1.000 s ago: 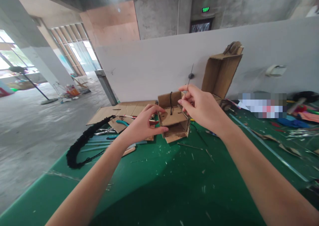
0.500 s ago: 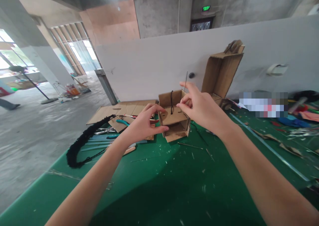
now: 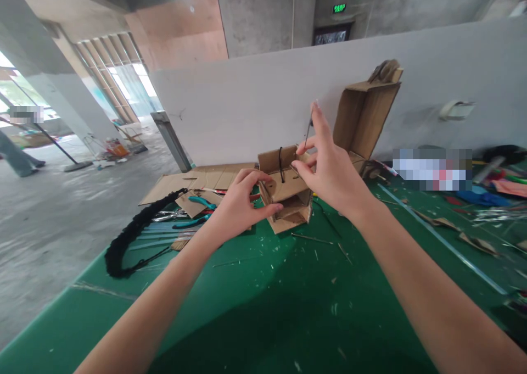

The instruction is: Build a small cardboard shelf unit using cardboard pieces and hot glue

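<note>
A small open-fronted cardboard box (image 3: 288, 190) stands on the green table, tilted slightly. My left hand (image 3: 242, 201) grips its left side, thumb at the front edge and fingers on the top. A black cord (image 3: 281, 162) loops up from a hole in the box's top panel. My right hand (image 3: 327, 162) is at the box's right rear corner, holding a thin dark stick (image 3: 308, 133) upright between thumb and fingers, with the index finger raised along it. The stick's lower end is hidden by the fingers.
Teal-handled pliers (image 3: 197, 220), clear strips and a fluffy black strand (image 3: 123, 247) lie left on the green table (image 3: 255, 319). A tall cardboard piece (image 3: 366, 116) stands right, before a white partition (image 3: 247, 105). Thin sticks lie in front of the box. A person's leg shows far left.
My right index finger has risen and straightened along the stick. The box has tilted a little in my left hand. The view has shifted slightly, and the distant leg has moved right.
</note>
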### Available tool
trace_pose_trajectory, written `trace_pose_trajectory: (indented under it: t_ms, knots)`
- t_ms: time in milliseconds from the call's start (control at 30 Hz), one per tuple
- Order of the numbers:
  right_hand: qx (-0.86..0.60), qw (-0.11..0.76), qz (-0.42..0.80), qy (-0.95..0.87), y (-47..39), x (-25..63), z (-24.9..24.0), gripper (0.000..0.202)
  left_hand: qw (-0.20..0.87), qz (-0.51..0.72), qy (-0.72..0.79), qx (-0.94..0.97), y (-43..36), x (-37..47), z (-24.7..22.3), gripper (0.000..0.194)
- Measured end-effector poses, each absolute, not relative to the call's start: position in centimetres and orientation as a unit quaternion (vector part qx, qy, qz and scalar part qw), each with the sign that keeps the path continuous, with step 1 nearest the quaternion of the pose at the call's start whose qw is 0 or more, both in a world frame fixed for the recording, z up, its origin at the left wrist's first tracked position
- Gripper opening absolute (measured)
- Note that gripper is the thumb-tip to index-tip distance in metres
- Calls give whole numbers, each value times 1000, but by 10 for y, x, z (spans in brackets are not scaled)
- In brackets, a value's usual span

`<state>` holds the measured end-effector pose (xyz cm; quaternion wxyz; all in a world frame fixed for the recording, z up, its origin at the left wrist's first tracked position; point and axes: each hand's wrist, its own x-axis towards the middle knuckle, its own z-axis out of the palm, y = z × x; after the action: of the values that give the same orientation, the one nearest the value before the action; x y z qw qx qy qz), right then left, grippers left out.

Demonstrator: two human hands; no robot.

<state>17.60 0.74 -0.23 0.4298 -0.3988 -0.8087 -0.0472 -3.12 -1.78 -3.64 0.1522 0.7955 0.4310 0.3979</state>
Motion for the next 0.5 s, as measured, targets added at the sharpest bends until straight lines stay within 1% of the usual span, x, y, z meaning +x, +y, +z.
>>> trace_pose_trajectory:
  t_ms: [133,200,333,500]
  knots:
    - [-421,396,-91,-811,9,174,-4,82,154,402,441,788,-18,-30,-36,42]
    - [-426,399,-105,-805,8,173,-4,76,154,399,445,787,-18,-30,-36,42]
    - [-420,413,-114,-800,6,172,-3,58,156,398,443,788,-19,-30,-35,42]
    - [-406,418,-107,-806,5,171,-3,53,150,397,439,792,-20,-29,-32,40]
